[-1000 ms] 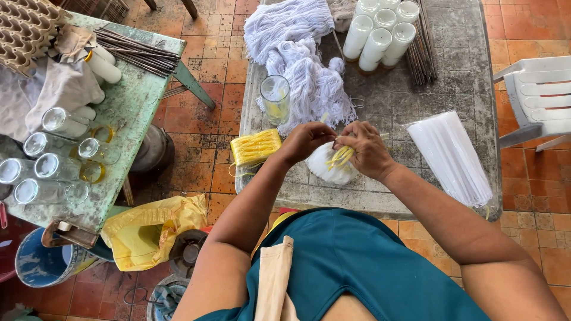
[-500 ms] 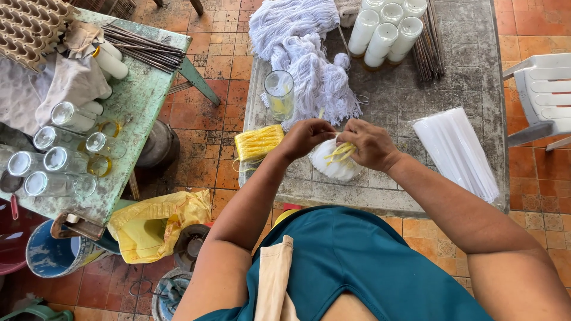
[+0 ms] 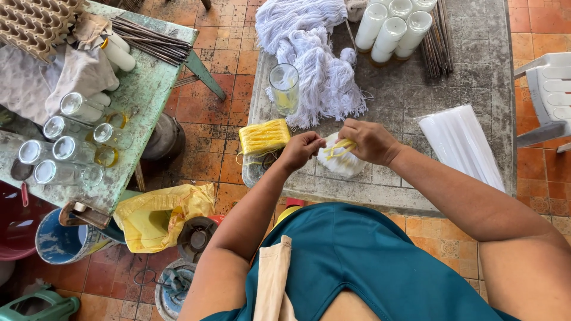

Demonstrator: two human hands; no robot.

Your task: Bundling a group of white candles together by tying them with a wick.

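My right hand (image 3: 370, 141) grips a few yellow strips (image 3: 338, 147) over a white bundle (image 3: 340, 164) lying on the grey stone table (image 3: 410, 101). My left hand (image 3: 302, 148) is closed just left of the bundle, pinching the end of the yellow strips. A roll of yellow strips (image 3: 263, 137) sits at the table's left edge beside my left hand. A clear glass (image 3: 285, 88) stands behind it, next to a heap of white string (image 3: 315, 53).
White candles in glasses (image 3: 389, 27) and thin dark sticks (image 3: 437, 38) stand at the back. A stack of clear plastic sleeves (image 3: 461, 142) lies right. A green table (image 3: 146, 89) at left carries several empty glasses (image 3: 65, 142). A yellow bag (image 3: 157, 217) and buckets sit below.
Both hands stay at the white bundle; my right hand has shifted slightly and the yellow strips lie across the bundle's top.
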